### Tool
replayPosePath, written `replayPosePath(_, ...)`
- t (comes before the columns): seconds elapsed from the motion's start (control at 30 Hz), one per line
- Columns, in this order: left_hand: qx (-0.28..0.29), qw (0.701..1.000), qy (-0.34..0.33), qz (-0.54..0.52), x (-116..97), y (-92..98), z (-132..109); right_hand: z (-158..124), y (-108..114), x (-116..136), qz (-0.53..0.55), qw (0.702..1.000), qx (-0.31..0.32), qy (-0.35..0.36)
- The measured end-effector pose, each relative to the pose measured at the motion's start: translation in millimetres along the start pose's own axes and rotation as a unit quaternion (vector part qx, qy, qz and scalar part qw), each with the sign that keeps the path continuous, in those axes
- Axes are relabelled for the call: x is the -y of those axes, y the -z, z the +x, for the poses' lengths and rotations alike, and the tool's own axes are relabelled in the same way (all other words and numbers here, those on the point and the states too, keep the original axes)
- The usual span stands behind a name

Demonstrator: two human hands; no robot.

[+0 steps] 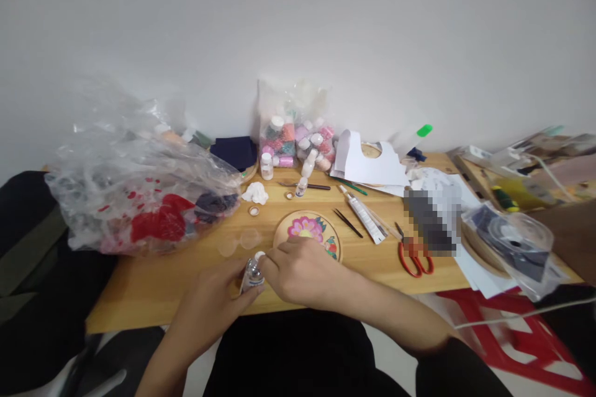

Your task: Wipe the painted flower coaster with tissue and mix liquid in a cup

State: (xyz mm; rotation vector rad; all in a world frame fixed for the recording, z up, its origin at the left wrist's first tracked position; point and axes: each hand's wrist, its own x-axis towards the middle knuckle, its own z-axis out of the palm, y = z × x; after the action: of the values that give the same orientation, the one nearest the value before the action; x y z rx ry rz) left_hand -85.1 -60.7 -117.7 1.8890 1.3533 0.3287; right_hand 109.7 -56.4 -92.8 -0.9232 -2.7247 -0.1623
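Observation:
Near the table's front edge, my left hand [215, 294] is wrapped round a small clear bottle [252, 278] with a printed label. My right hand [298, 270] is closed, its fingers at the bottle's white cap [259, 255]. Whether the cap is loose from the neck I cannot tell. Partly covered by my right hand, a round wooden disc [283, 231] carries a pink flower [305, 227] with green leaves. Two clear round pieces [250, 237] lie left of the disc. Behind it stands another small bottle [302, 187], beside a white lid [254, 211] and crumpled white tissue [255, 193].
Tweezers [348, 223], a white tube [367, 217] and orange-handled scissors [416, 258] lie to the right. A large plastic bag [153, 198] fills the left side. Bags of coloured jars [298, 136] and white paper [367, 164] stand along the wall. A pixelated patch hides something at right.

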Motion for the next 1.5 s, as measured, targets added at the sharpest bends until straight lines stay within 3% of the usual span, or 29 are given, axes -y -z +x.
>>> replayPosePath(0.1,0.021,1.000,-0.010,-0.013,-3,0.3,0,-1,-3,0,-0.010,1.000,-0.017,-0.003)
replayPosePath(0.43,-0.014,0.999,-0.031,-0.009,-9,0.3,-1,-2,-4,-1,-0.008,0.993,-0.121,-0.003)
replayPosePath(0.6,-0.027,0.999,-0.039,-0.002,-5,-1.6,-4,-3,0,-2,0.002,0.991,-0.132,-0.007)
replayPosePath(0.9,-0.126,0.986,-0.103,0.032,2,-9.3,-6,-8,5,-3,0.043,0.992,-0.116,-0.026)
replayPosePath(1.2,-0.156,0.978,-0.130,0.056,-5,-7.9,-9,-12,11,-4,0.078,0.990,-0.109,-0.043)
replayPosePath(1.5,-0.139,0.982,-0.125,0.029,-15,-4.8,-13,-14,25,-10,0.188,0.973,-0.115,-0.066)
